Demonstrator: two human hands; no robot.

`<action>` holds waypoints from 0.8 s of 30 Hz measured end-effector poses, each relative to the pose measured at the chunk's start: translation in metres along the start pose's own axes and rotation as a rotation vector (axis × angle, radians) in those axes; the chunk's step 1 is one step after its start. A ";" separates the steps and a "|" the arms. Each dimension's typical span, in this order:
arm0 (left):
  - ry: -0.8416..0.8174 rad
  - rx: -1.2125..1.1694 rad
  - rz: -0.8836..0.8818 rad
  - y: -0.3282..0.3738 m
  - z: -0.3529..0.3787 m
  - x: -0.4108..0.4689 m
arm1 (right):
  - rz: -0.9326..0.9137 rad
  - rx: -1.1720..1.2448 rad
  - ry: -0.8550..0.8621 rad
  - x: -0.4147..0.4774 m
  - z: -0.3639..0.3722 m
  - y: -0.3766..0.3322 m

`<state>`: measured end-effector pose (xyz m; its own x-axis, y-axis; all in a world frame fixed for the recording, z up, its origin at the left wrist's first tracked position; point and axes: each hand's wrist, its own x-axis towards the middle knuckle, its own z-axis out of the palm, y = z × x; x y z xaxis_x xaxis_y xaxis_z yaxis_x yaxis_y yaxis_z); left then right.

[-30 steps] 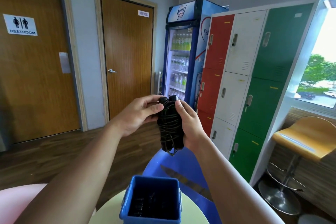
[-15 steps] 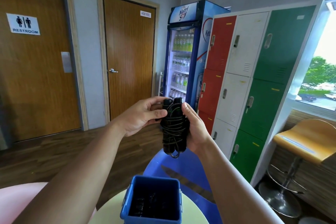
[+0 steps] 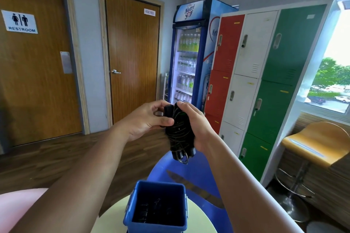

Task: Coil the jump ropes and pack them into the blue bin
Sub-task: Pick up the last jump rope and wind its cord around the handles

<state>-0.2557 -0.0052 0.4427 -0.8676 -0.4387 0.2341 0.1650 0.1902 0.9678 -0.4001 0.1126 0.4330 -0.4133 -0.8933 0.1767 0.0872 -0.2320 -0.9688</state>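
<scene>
Tilted now where it stood upright a second ago, the coiled jump rope point(image 3: 179, 134) leans its two black handle tops toward the left grip point(image 3: 144, 121) — the arms themselves have hardly shifted. That left grip is clamped on the upper part of the bundle, thumb laid across the wound cord and fingers curled behind the handles. The right grip point(image 3: 197, 126) is clamped on the bundle's other side, thumb over the top and palm along the coils. A loop of cord hangs out below the bundle's lower end.

The bundle is held in the air, above and beyond the blue bin point(image 3: 160, 183), not touching it. The bin stands open by the far edge of the round pale bench point(image 3: 110, 215) — inside it lie more dark ropes point(image 3: 145, 212), too dim to count. A blue chair point(image 3: 198, 176) sits just past the bench, with coloured lockers point(image 3: 265, 81) and a drinks fridge point(image 3: 189, 53) farther back.
</scene>
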 end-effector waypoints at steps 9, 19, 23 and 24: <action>0.118 -0.364 0.093 -0.002 0.025 0.007 | -0.136 -0.007 0.132 0.006 0.007 -0.008; 0.351 -0.401 0.204 0.008 0.063 0.018 | -0.256 0.016 0.164 0.008 0.009 -0.018; 0.443 -0.206 0.275 0.007 0.069 0.022 | -0.260 -0.003 0.200 0.008 0.007 -0.024; 0.473 -0.106 0.294 0.008 0.069 0.023 | -0.258 0.003 0.214 0.007 0.007 -0.025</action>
<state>-0.3071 0.0471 0.4494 -0.4772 -0.7311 0.4875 0.4355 0.2851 0.8538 -0.3992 0.1091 0.4597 -0.6033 -0.7038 0.3750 -0.0423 -0.4413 -0.8964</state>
